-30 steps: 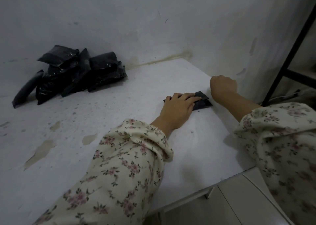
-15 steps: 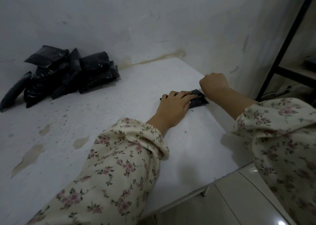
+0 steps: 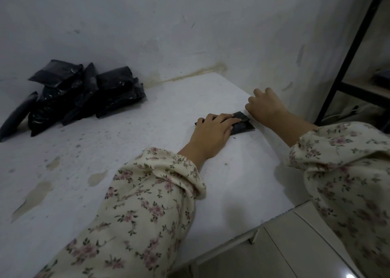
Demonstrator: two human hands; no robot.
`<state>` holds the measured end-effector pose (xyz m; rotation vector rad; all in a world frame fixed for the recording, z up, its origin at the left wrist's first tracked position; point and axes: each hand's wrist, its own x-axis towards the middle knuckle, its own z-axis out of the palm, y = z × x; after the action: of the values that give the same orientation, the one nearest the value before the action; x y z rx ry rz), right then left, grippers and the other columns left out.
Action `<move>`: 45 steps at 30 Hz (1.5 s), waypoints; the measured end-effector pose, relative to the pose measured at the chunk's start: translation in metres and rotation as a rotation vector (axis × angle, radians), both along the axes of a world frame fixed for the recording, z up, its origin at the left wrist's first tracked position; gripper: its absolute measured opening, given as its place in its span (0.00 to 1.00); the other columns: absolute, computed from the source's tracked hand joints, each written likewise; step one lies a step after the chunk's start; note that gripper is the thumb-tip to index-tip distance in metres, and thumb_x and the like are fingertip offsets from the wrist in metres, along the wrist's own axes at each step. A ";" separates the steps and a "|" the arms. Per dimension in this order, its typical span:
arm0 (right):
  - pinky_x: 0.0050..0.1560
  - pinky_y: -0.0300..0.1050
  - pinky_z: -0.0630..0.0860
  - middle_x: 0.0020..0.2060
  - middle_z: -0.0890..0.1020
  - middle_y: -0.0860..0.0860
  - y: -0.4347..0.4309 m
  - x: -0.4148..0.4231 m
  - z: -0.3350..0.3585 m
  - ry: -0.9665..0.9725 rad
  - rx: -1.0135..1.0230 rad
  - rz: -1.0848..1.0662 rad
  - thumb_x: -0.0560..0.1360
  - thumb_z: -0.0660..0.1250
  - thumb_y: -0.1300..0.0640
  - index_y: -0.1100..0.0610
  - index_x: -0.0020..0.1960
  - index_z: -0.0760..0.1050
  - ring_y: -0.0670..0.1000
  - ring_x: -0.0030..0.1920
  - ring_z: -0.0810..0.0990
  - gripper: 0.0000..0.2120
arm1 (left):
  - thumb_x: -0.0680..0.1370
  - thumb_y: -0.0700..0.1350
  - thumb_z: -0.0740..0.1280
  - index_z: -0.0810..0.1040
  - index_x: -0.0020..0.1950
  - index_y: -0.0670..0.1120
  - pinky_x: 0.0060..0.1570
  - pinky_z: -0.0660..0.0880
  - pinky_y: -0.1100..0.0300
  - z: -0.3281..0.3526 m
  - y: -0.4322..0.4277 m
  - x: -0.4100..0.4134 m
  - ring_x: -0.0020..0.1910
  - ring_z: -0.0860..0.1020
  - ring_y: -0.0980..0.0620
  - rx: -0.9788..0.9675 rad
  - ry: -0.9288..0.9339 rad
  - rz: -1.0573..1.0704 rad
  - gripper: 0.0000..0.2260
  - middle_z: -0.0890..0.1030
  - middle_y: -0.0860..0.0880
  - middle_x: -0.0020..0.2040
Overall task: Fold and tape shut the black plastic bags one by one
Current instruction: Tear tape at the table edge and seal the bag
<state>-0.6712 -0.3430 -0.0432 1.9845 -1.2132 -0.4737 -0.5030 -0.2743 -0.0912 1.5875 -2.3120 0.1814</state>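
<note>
Near the table's (image 3: 147, 117) right edge, the left hand (image 3: 212, 131) presses flat on a folded black bag (image 3: 243, 126). Just beside it the right hand (image 3: 267, 108) is curled; whether it holds anything is unclear.

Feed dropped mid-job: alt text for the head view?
The left hand presses flat on a folded black bag near the table's right edge; the curled right hand is just beyond it. A pile of black bags lies far left by the wall.
</note>
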 end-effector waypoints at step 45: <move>0.48 0.43 0.70 0.61 0.75 0.55 0.033 0.001 0.030 -0.179 0.263 -0.064 0.78 0.59 0.67 0.61 0.62 0.74 0.56 0.60 0.77 0.14 | 0.78 0.56 0.42 0.70 0.71 0.58 0.55 0.68 0.52 0.001 -0.004 -0.001 0.63 0.71 0.49 -0.006 -0.036 -0.054 0.26 0.71 0.57 0.70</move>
<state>-0.6706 -0.3105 -0.0129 2.2550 -1.3865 -0.5181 -0.5040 -0.2780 -0.0905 1.5288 -2.3766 0.2058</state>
